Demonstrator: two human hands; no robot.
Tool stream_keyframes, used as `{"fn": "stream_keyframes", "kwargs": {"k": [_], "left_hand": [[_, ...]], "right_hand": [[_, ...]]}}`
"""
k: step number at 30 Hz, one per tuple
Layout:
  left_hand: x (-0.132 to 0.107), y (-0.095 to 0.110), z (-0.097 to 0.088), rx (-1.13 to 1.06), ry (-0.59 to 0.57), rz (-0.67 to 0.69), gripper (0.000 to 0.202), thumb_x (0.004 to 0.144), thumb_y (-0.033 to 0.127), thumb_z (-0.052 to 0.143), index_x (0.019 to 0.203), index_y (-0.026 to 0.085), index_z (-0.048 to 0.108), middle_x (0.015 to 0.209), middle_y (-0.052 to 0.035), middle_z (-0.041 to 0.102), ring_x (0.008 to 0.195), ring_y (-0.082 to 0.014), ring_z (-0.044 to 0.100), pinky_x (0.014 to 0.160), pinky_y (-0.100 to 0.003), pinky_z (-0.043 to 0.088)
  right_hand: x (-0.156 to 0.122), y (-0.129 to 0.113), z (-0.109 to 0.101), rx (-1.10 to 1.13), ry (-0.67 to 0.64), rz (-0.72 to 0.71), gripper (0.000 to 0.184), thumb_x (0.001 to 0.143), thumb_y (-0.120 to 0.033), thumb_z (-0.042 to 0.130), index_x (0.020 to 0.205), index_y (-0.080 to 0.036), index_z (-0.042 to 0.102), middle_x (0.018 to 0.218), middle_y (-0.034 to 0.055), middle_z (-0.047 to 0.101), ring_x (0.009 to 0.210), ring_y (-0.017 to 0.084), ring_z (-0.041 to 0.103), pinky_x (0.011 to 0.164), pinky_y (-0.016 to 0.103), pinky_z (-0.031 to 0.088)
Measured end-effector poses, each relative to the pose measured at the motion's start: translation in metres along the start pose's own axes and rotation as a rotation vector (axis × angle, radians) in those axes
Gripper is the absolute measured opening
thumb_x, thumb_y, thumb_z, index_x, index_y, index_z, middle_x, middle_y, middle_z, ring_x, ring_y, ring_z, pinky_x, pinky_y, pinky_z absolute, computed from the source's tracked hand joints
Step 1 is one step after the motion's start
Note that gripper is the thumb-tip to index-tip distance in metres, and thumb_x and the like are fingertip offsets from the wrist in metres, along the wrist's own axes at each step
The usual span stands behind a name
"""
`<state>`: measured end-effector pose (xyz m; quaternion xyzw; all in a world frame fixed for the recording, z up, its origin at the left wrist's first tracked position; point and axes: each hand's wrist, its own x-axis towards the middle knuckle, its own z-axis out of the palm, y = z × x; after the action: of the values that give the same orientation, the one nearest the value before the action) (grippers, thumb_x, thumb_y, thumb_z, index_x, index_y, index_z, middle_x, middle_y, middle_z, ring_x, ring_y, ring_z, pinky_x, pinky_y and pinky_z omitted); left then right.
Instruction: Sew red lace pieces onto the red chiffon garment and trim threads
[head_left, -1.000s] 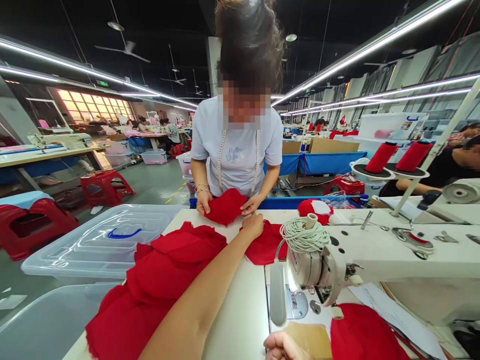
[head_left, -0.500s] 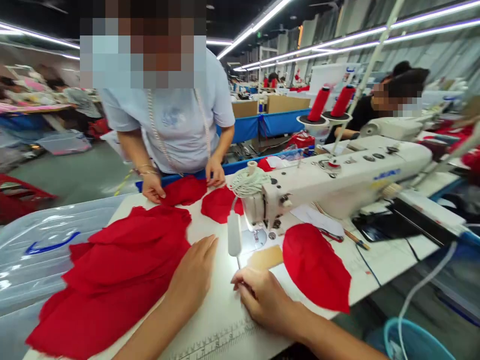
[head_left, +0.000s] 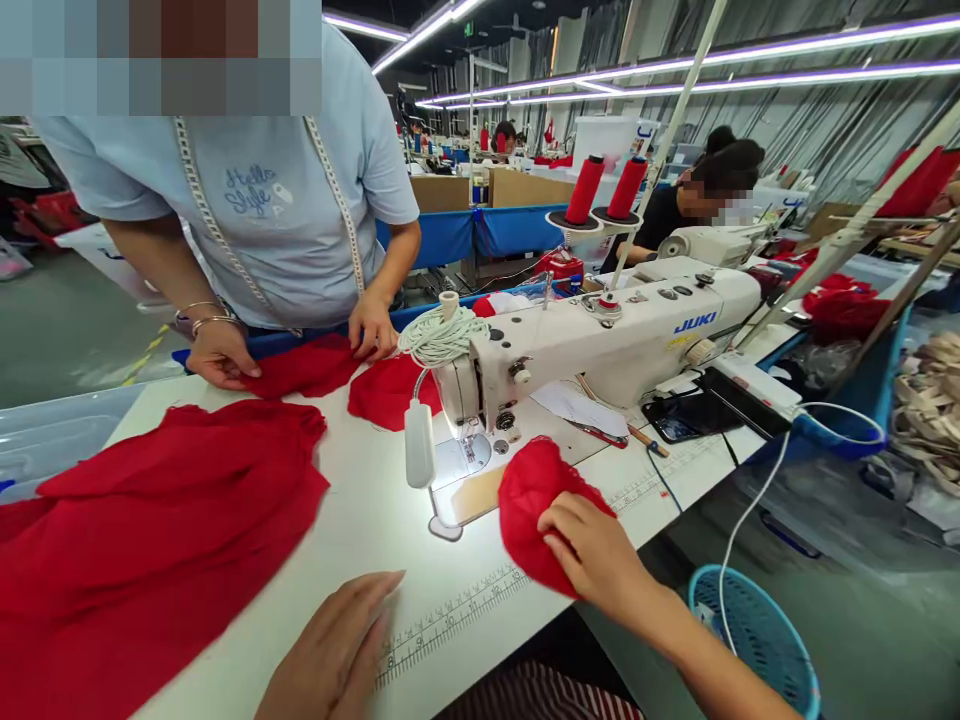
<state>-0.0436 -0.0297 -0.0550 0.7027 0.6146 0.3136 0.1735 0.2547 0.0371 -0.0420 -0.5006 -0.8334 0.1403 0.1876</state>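
Note:
My right hand [head_left: 589, 545] has its fingers closed on a rounded piece of red cloth [head_left: 536, 500] at the table's right edge, in front of the sewing machine. The cloth is bunched under the fingertips. Low in the view, my left hand [head_left: 334, 650] lies over the white tabletop with fingers stretched out and nothing in it. A large heap of red cloth [head_left: 172, 530] spreads to its left. Ahead stands a white sewing machine [head_left: 600, 345], its needle area lit by a small lamp [head_left: 420, 445]. A tan plate [head_left: 478, 495] lies beside the red piece.
Across the table a person in a light blue shirt [head_left: 262, 220] handles another red cloth [head_left: 304, 365]. A printed ruler [head_left: 450, 620] runs along the front edge. A phone [head_left: 690, 410] and scissors [head_left: 600, 432] lie right of the machine. A blue basket [head_left: 757, 620] stands below.
My right hand has left the lamp's base and moved right onto the red piece, now bunched. My left hand has drawn back toward me. The view has turned right.

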Motion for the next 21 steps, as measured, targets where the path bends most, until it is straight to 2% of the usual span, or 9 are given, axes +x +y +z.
{"fn": "stream_keyframes", "kwargs": {"k": [2, 4, 7, 9, 11, 13, 16, 19, 21], "left_hand": [[0.006, 0.014, 0.006, -0.123, -0.094, -0.138, 0.033, 0.09, 0.045, 0.043, 0.113, 0.03, 0.062, 0.11, -0.0024, 0.07, 0.095, -0.0207, 0.068, 0.077, -0.028, 0.059], [0.016, 0.024, 0.008, -0.179, -0.135, -0.232, 0.04, 0.09, 0.049, 0.042, 0.119, 0.026, 0.057, 0.11, -0.0058, 0.07, 0.097, -0.022, 0.067, 0.079, -0.032, 0.058], [0.03, 0.028, 0.006, -0.087, -0.08, -0.231, 0.049, 0.088, 0.052, 0.038, 0.122, 0.02, 0.054, 0.117, -0.0102, 0.066, 0.107, -0.0253, 0.062, 0.092, -0.042, 0.051], [0.036, 0.027, 0.002, 0.028, -0.076, -0.253, 0.053, 0.085, 0.053, 0.042, 0.122, 0.017, 0.053, 0.122, -0.0119, 0.064, 0.111, -0.0277, 0.06, 0.095, -0.045, 0.047], [0.039, 0.024, -0.003, 0.136, -0.118, -0.307, 0.047, 0.082, 0.05, 0.049, 0.116, 0.019, 0.057, 0.116, -0.0101, 0.067, 0.105, -0.0289, 0.062, 0.089, -0.045, 0.049], [0.039, 0.023, -0.008, 0.206, -0.166, -0.31, 0.032, 0.081, 0.046, 0.051, 0.099, 0.022, 0.063, 0.101, -0.0058, 0.071, 0.093, -0.0278, 0.064, 0.081, -0.042, 0.049], [0.041, 0.023, -0.012, 0.203, -0.154, -0.24, 0.024, 0.084, 0.04, 0.045, 0.078, 0.023, 0.061, 0.085, -0.0031, 0.071, 0.084, -0.025, 0.061, 0.078, -0.038, 0.045], [0.044, 0.022, -0.012, 0.085, -0.126, -0.223, 0.024, 0.087, 0.037, 0.04, 0.077, 0.023, 0.057, 0.083, -0.0026, 0.069, 0.08, -0.0222, 0.06, 0.074, -0.034, 0.046], [0.046, 0.02, -0.011, 0.045, -0.148, -0.238, 0.023, 0.088, 0.035, 0.038, 0.08, 0.024, 0.057, 0.083, -0.0015, 0.068, 0.078, -0.0205, 0.061, 0.071, -0.032, 0.047]], "right_hand": [[0.0, -0.017, 0.01, 0.035, -0.069, -0.203, 0.018, 0.087, -0.01, 0.045, 0.085, -0.019, 0.06, 0.083, 0.0037, 0.06, 0.076, 0.017, 0.054, 0.066, 0.028, 0.042], [0.004, -0.036, 0.02, 0.049, -0.125, -0.39, 0.018, 0.088, -0.011, 0.046, 0.086, -0.02, 0.062, 0.085, 0.0027, 0.061, 0.075, 0.016, 0.052, 0.065, 0.028, 0.039], [0.013, -0.058, 0.03, 0.07, -0.154, -0.59, 0.018, 0.086, -0.012, 0.049, 0.088, -0.021, 0.064, 0.09, 0.0026, 0.062, 0.076, 0.016, 0.052, 0.065, 0.03, 0.038], [0.018, -0.065, 0.031, 0.133, -0.157, -0.634, 0.016, 0.087, -0.015, 0.05, 0.089, -0.021, 0.064, 0.094, 0.0033, 0.063, 0.079, 0.017, 0.054, 0.067, 0.031, 0.04], [0.023, -0.064, 0.026, 0.267, -0.13, -0.57, 0.016, 0.089, -0.017, 0.048, 0.093, -0.021, 0.064, 0.1, 0.0044, 0.064, 0.087, 0.018, 0.057, 0.074, 0.031, 0.043], [0.028, -0.055, 0.019, 0.377, -0.058, -0.381, 0.017, 0.092, -0.018, 0.045, 0.095, -0.02, 0.062, 0.102, 0.0056, 0.064, 0.093, 0.018, 0.058, 0.079, 0.031, 0.046], [0.034, -0.039, 0.015, 0.264, 0.033, -0.054, 0.013, 0.09, -0.02, 0.047, 0.094, -0.018, 0.059, 0.097, 0.0077, 0.061, 0.09, 0.021, 0.059, 0.077, 0.033, 0.048], [0.037, -0.033, 0.021, 0.085, -0.05, -0.015, 0.016, 0.083, -0.026, 0.06, 0.096, -0.017, 0.059, 0.101, 0.0107, 0.059, 0.094, 0.026, 0.057, 0.081, 0.04, 0.048], [0.039, -0.035, 0.026, 0.067, -0.063, -0.025, 0.013, 0.081, -0.022, 0.061, 0.092, -0.016, 0.06, 0.101, 0.0114, 0.059, 0.093, 0.026, 0.056, 0.08, 0.04, 0.047]]}}
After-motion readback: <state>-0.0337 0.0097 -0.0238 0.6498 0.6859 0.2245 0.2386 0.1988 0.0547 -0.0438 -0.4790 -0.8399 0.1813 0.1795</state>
